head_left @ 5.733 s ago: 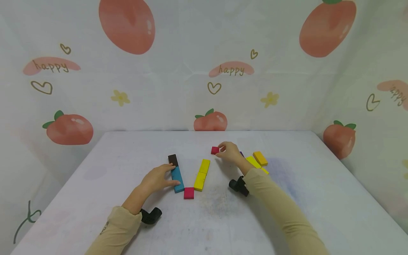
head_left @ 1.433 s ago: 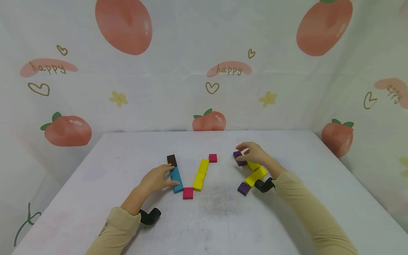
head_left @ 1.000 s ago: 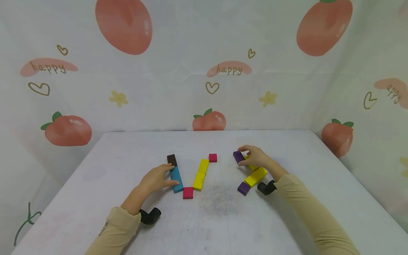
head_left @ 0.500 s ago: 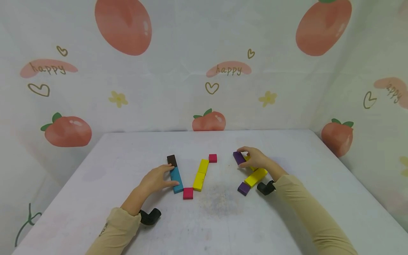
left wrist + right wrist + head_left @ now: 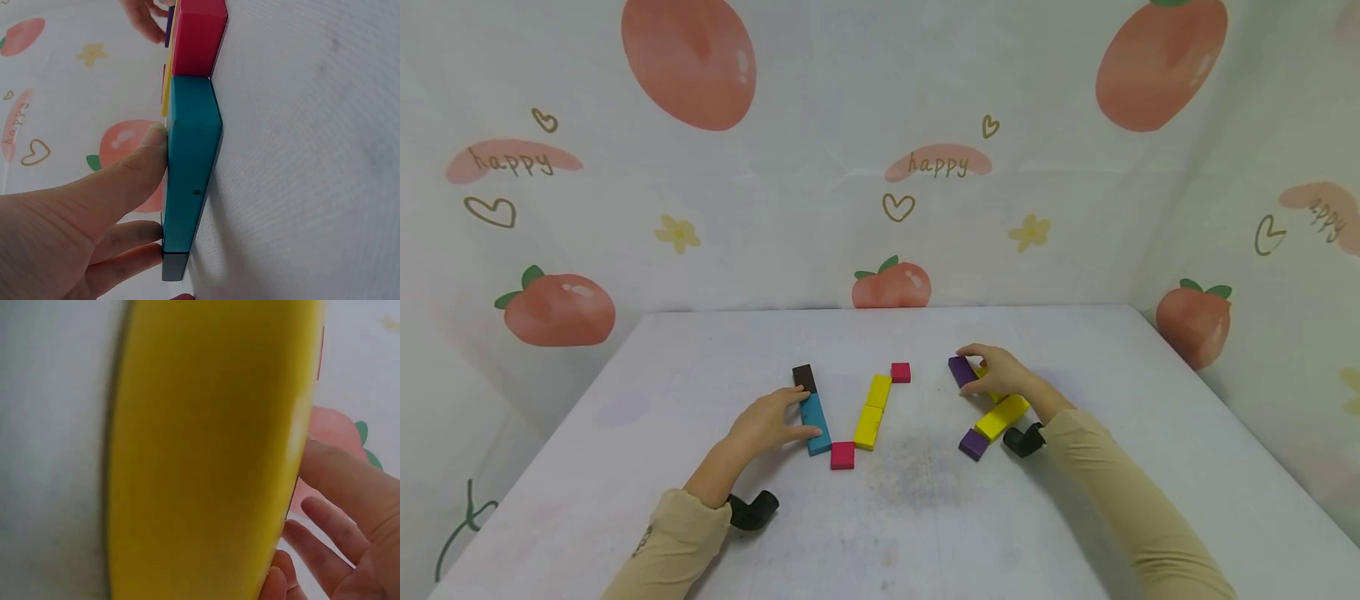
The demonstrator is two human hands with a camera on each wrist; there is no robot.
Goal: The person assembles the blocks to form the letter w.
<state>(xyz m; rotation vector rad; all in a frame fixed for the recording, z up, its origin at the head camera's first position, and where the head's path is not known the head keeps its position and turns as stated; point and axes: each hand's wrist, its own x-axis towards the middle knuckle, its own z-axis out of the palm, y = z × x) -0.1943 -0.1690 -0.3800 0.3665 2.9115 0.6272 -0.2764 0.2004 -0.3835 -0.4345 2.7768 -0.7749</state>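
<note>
Pinching the far purple block [image 5: 962,371], her right hand [image 5: 1003,377] crowds the yellow blocks [image 5: 1002,417]; one careless nudge skews them. Left hand [image 5: 767,421] presses the teal block [image 5: 817,423] with flat fingers, which could slide it.

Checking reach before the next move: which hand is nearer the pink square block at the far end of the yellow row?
Right. The right hand holds a purple block just right of the pink square block. The left hand rests on the teal block, nearer the person and farther off.
</note>
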